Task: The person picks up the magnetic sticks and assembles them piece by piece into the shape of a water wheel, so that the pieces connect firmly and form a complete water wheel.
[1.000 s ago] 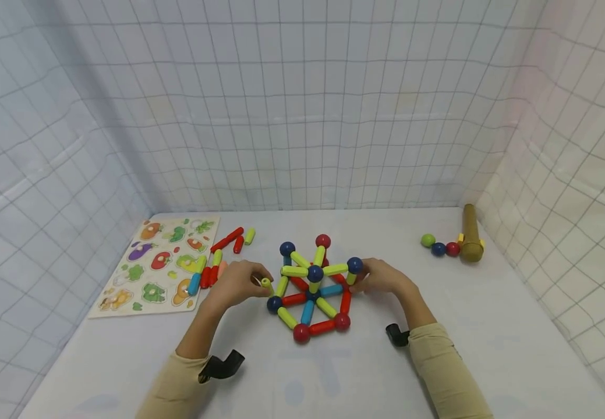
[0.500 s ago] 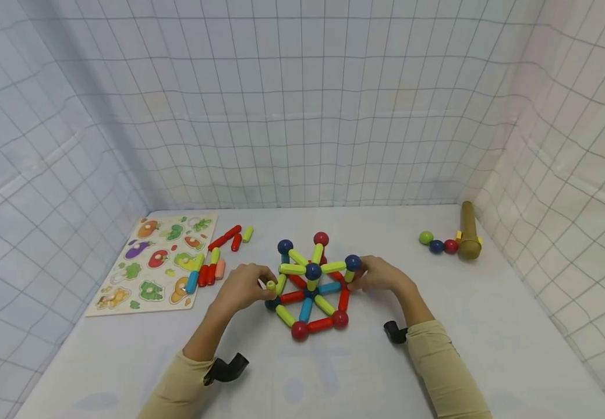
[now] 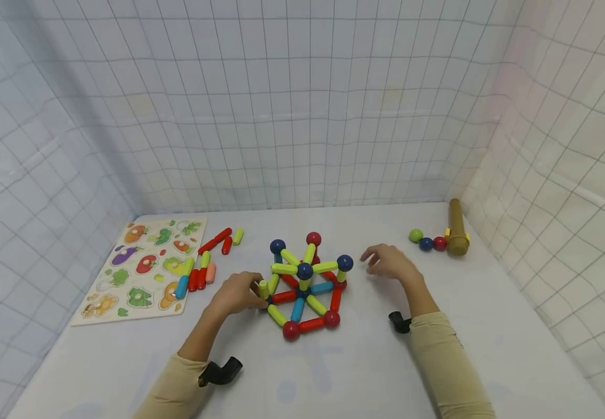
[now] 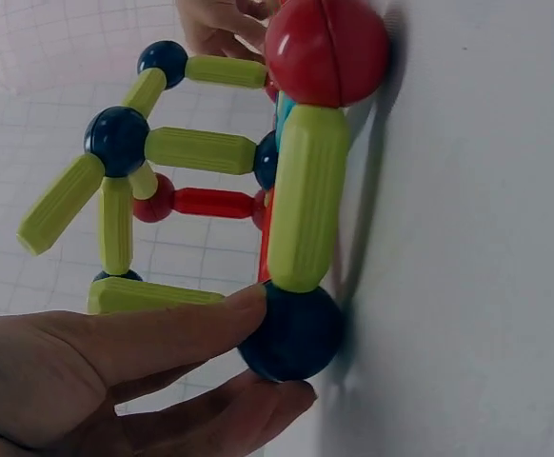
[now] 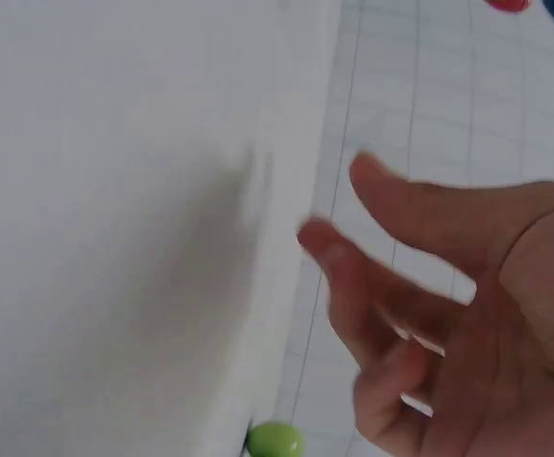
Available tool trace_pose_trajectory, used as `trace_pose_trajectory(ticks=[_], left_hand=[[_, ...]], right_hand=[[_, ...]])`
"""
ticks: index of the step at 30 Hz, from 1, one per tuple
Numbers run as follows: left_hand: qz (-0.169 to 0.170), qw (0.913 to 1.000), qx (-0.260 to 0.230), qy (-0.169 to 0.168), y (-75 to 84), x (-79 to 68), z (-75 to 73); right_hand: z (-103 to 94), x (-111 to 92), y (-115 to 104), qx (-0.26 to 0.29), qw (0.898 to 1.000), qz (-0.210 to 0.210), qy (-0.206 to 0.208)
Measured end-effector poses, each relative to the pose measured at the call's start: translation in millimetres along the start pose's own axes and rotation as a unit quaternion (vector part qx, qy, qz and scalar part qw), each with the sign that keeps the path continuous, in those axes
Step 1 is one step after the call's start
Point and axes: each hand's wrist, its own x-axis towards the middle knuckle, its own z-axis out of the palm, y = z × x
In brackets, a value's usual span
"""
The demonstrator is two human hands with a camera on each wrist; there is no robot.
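Note:
A magnetic stick-and-ball structure (image 3: 283, 297) stands on the table, with a flat spoked base and a raised upper tier of yellow-green sticks and blue and red balls. At its left corner my left hand (image 3: 236, 293) pinches a dark blue ball (image 4: 296, 338) between thumb and fingers. A short yellow-green stick (image 3: 264, 289) rises upright from that ball, partly behind the thumb in the left wrist view. My right hand (image 3: 390, 263) hovers right of the structure, apart from it, fingers loosely bent and holding nothing. One upper yellow-green stick (image 4: 60, 205) ends free, without a ball.
Several loose sticks (image 3: 215, 240) lie left of the structure, beside and partly on a vegetable puzzle board (image 3: 119, 273). At the back right are a green ball (image 3: 416, 235), a blue ball (image 3: 425, 244), a red ball (image 3: 439, 243) and an olive-brown cylindrical object (image 3: 456, 227).
My left hand has lowered the yellow-green stick onto the corner ball, and its fingers are now at the ball. My right hand has let go of the structure and drawn away to the right.

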Motion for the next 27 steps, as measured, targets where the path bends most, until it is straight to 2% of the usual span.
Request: trace_pose_trajectory(ticks=[2, 4, 6, 9, 16, 20, 23, 25, 27], left_hand=[[0.007, 0.9997, -0.009, 0.022, -4.1, 3.3, 2.2], [0.012, 0.9987, -0.022, 0.045, -6.6, 6.1, 4.2], [0.015, 0.9973, -0.036, 0.062, -8.2, 8.5, 6.1], [0.017, 0.9952, -0.058, 0.077, -8.1, 10.8, 8.1], [0.014, 0.9934, -0.067, 0.092, -6.6, 14.1, 9.5], [0.014, 0.993, -0.072, 0.093, -5.4, 15.2, 9.0], [0.015, 0.9929, -0.075, 0.09, -5.1, 15.1, 9.3], [0.011, 0.9931, -0.075, 0.09, -6.2, 14.7, 10.1], [0.009, 0.9931, -0.076, 0.089, -7.3, 14.5, 11.3]], right_hand=[[-17.6, 3, 17, -0.028, 0.995, 0.049, 0.081], [-33.6, 7, 33, -0.05, 0.981, 0.106, 0.156], [-45.1, 11, 47, -0.07, 0.966, 0.15, 0.197], [-54.7, 12, 62, -0.102, 0.957, 0.188, 0.198], [-58.4, 13, 74, -0.129, 0.956, 0.215, 0.151], [-60.1, 12, 74, -0.136, 0.956, 0.219, 0.143], [-63.2, 5, 61, -0.137, 0.956, 0.2, 0.163], [-64.4, -2, 38, -0.128, 0.958, 0.17, 0.192], [-63.7, -10, 5, -0.113, 0.958, 0.13, 0.229]])
